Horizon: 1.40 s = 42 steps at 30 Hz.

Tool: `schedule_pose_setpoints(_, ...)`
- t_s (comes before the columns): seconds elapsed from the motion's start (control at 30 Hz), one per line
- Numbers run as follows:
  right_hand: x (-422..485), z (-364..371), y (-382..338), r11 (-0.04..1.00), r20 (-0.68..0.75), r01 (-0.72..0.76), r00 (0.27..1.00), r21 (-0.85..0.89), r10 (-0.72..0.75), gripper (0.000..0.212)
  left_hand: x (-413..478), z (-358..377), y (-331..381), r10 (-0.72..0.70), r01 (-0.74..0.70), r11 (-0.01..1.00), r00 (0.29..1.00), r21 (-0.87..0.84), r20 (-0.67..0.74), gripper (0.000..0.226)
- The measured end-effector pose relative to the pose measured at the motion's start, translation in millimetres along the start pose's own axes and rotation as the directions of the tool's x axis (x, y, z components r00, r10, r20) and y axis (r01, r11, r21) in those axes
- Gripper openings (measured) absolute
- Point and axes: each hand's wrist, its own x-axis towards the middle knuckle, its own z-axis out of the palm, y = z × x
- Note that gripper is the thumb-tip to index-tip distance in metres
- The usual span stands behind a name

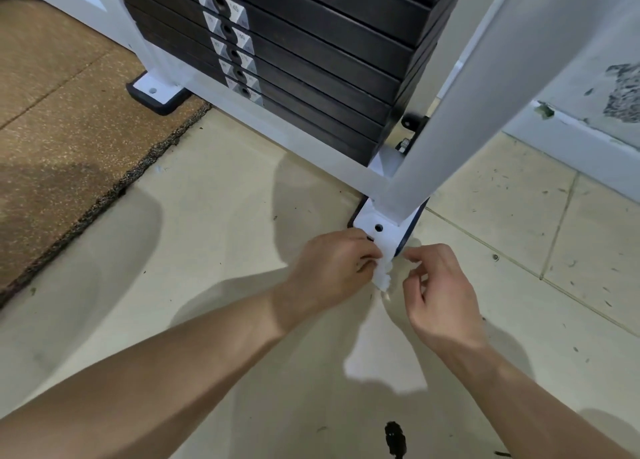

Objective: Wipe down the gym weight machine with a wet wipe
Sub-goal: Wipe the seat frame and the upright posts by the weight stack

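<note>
While the left hand (332,268) curls its fingers round a crumpled white wipe (382,280), the soft wad lies between both hands, against the near corner of the foot plate (389,233). The right hand (440,296) sits just right of the wipe with its fingers loosely bent and thumb and forefinger close together; I cannot tell whether it has hold of the wipe.

The plate is flat, smooth white metal with one round hole and a dark rubbery rim. A square white post (467,112) rises from it, beyond the hands. Further beyond and to the left stands the weight stack (311,63), made of dark matte slabs with pale number tags.

Under the hands the floor (207,216) is scuffed beige tile. A speckled brown mat (52,95) with a ragged edge lies far left. The wall (606,88), far right, has flaking paint.
</note>
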Motion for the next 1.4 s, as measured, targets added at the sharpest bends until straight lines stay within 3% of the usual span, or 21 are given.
schedule_pose_setpoints(0.13,-1.9,10.9,-20.3,0.996,0.059,0.067,0.996,0.051,-0.070,0.035,-15.2,-16.7,6.1,-0.227,0.223,0.956,0.974,-0.193,-0.003,0.015)
schedule_pose_setpoints(0.23,-10.9,13.7,-49.0,0.984,0.120,-0.011,0.993,0.176,-0.011,0.029,-27.0,-39.7,15.9,-0.327,0.285,0.913,0.939,-0.292,-0.107,0.017)
schedule_pose_setpoints(0.33,-27.8,1.7,-77.1,0.978,0.182,-0.083,0.982,0.193,0.047,0.015,-54.8,-57.6,31.8,-0.419,0.342,0.873,0.890,-0.347,-0.177,0.019)
schedule_pose_setpoints(0.47,-60.8,-30.3,-109.0,0.969,0.285,-0.162,0.953,0.185,0.105,0.007,-108.0,-79.1,63.6,-0.569,0.495,0.786,0.813,-0.370,-0.122,0.020)
schedule_pose_setpoints(0.57,-90.7,-61.1,-135.7,0.961,0.295,-0.196,0.946,0.193,0.134,0.014,-148.9,-103.9,100.0,-0.629,0.553,0.732,0.773,-0.399,-0.083,0.022)
schedule_pose_setpoints(0.67,-115.2,-95.1,-161.5,0.959,0.351,-0.240,0.920,0.152,0.175,0.015,-177.0,-134.5,138.4,-0.654,0.599,0.718,0.755,-0.354,-0.048,0.023)
schedule_pose_setpoints(0.83,-139.6,-165.6,-205.2,0.952,0.434,-0.266,0.883,0.150,0.179,0.024,-192.9,-195.3,204.1,-0.629,0.596,0.732,0.778,-0.330,0.011,0.046)
schedule_pose_setpoints(1.0,-138.3,-256.7,-252.8,0.942,0.527,-0.280,0.837,0.187,0.145,0.048,-183.3,-267.9,278.0,-0.572,0.582,0.785,0.812,-0.210,0.111,0.023)
schedule_pose_setpoints(1.1,-135.6,-319.6,-281.3,0.899,0.555,-0.338,0.820,0.277,0.137,0.032,-166.9,-313.1,323.0,-0.520,0.534,0.827,0.845,-0.175,0.125,0.027)
schedule_pose_setpoints(1.2,-134.6,-374.7,-304.3,0.897,0.499,-0.328,0.854,0.295,0.148,0.007,-147.8,-357.8,365.3,-0.481,0.504,0.854,0.859,-0.127,0.173,0.029)
schedule_pose_setpoints(1.27,-134.2,-411.3,-320.0,0.904,0.457,-0.326,0.872,0.276,0.175,0.018,-136.5,-387.2,392.8,-0.460,0.489,0.864,0.863,-0.118,0.209,0.028)
schedule_pose_setpoints(1.4,-134.1,-489.4,-356.6,0.916,0.385,-0.316,0.900,0.249,0.205,0.019,-124.0,-444.3,450.2,-0.418,0.453,0.880,0.882,-0.144,0.219,0.031)
